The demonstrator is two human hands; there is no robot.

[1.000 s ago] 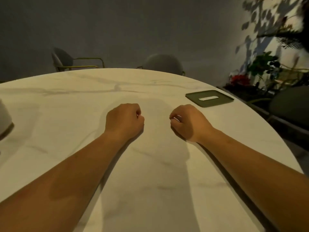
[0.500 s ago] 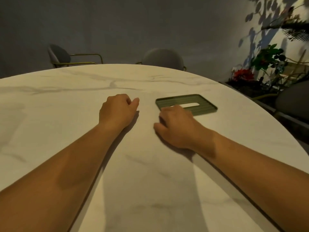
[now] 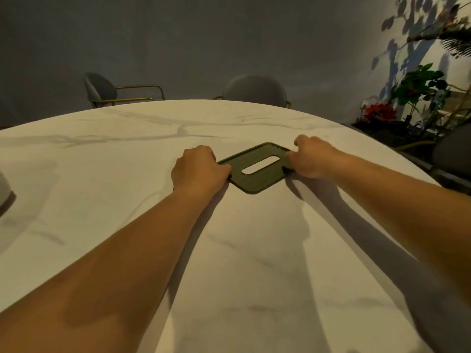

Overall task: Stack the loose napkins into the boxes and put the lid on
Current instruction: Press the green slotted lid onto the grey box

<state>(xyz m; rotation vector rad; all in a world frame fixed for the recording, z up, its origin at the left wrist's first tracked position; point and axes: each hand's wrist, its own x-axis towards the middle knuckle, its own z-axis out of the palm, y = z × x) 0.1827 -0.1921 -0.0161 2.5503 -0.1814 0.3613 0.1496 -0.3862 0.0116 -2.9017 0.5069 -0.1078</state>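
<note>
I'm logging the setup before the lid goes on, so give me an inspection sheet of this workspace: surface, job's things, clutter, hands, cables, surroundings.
Surface: round white marble table with grey veins.
Job's things: green slotted lid at table level; cannot tell if it is lifted. No napkins or box in view.
Clutter: grey object cut off at the left edge, unidentifiable.
Hands: left hand grips the lid's left end; right hand grips its right end.
Cables: nothing seen.
Surroundings: grey chairs behind the table, potted plants at right, dark wall.
</note>
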